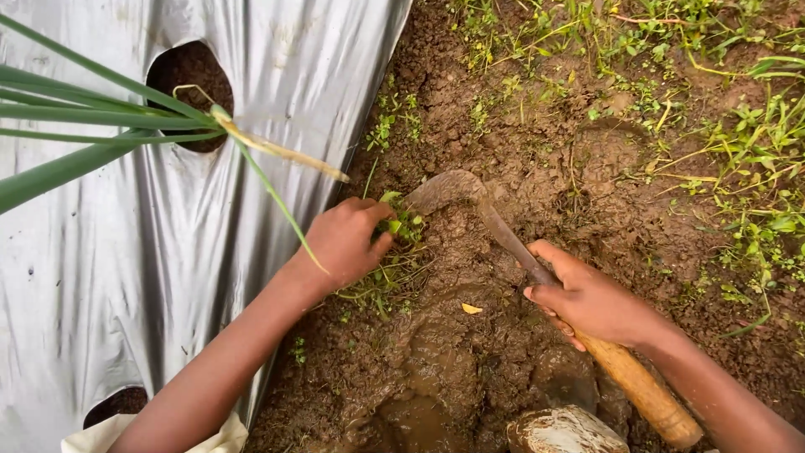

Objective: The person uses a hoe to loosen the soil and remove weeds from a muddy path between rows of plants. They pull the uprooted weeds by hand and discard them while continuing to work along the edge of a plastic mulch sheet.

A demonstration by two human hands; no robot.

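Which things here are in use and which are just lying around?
In use: left hand gripping a weed clump; right hand holding the sickle; muddy soil.
Lying around: plastic sheet, leafy plant, stone, yellow leaf.

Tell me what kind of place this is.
Most likely an outdoor vegetable plot: silver plastic mulch sheet with planting holes, wet bare soil with weeds, which the left hand grips; the right hand holds a wooden-handled sickle.
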